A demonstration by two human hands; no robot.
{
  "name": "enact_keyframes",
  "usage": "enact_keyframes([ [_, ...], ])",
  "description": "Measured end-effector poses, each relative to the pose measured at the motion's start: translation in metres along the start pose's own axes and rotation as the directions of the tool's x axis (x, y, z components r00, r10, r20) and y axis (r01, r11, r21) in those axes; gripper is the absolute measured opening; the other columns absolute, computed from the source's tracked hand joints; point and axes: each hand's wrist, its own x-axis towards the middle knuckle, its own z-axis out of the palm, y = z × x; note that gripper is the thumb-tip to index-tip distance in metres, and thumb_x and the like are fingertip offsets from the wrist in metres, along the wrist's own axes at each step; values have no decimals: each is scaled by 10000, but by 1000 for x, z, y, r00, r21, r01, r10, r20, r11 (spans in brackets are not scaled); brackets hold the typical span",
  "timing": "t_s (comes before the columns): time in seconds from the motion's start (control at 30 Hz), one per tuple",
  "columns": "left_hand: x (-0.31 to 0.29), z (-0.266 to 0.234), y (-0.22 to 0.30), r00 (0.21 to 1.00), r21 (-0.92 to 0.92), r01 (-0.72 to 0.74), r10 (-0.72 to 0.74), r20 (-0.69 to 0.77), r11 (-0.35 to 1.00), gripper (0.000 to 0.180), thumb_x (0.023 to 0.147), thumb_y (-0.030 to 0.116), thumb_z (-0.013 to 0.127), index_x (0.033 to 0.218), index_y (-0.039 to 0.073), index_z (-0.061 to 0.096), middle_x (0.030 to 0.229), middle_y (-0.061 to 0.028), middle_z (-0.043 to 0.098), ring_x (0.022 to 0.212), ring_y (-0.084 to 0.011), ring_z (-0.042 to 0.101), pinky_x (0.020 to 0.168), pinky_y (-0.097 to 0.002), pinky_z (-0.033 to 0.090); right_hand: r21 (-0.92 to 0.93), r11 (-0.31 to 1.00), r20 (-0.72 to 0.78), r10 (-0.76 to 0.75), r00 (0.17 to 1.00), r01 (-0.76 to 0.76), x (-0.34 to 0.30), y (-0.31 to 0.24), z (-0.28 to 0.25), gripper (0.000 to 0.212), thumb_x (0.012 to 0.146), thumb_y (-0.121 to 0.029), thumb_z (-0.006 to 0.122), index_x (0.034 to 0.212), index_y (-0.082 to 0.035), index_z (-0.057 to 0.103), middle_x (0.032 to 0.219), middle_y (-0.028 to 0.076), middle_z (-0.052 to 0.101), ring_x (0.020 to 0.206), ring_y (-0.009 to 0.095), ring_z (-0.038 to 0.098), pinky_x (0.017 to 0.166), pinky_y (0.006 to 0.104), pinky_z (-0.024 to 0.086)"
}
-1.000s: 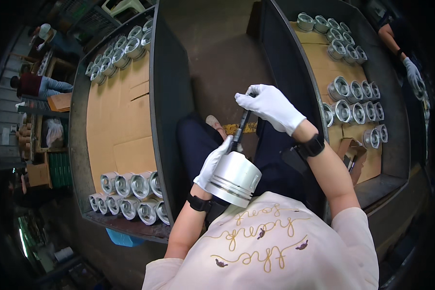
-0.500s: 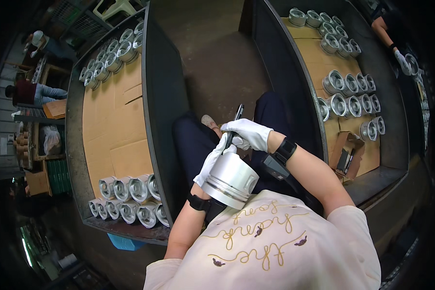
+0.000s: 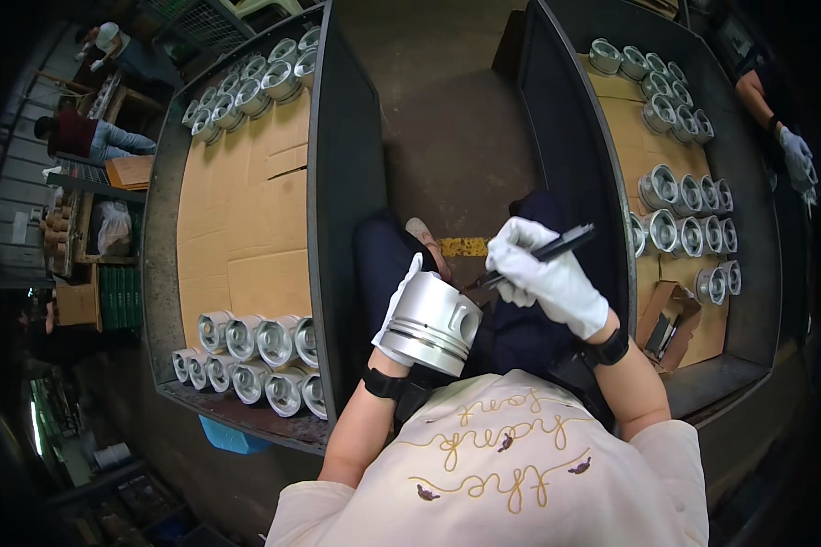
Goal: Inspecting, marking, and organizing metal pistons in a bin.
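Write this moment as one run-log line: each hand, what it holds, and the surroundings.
left hand: holds metal piston | right hand: holds black pen, tip at piston | surroundings: trays of pistons on both sides

One held piston (image 3: 431,321), one black pen (image 3: 531,257), two gloved hands (image 3: 547,278).

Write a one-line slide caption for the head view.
Gloved left hand holds a metal piston while the right hand applies a black pen.

Two cardboard-lined trays (image 3: 337,182) (image 3: 566,137), metal pistons (image 3: 255,342) in rows.
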Motion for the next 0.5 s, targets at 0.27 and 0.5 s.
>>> enact_keyframes([
  [0.27, 4, 5, 7, 989, 416, -122, 73, 132, 901, 257, 862, 157, 645, 1085, 46, 583, 798, -30, 621, 794, -173, 626, 1009, -312, 445, 40, 998, 78, 41, 996, -44, -10, 26, 6, 170, 933, -215, 621, 864, -71, 565, 670, -33, 545, 552, 8, 477, 491, 173, 347],
  [0.5, -1, 10, 1, 979, -240, 206, -200, 52, 949, 396, 835, 124, 669, 1203, 29, 557, 897, -55, 640, 868, -184, 634, 1029, -327, 424, -164, 970, -397, -229, 889, 177, 4, 25, 1, 204, 942, -227, 604, 805, -79, 568, 622, -35, 523, 542, 12, 459, 481, 202, 364],
])
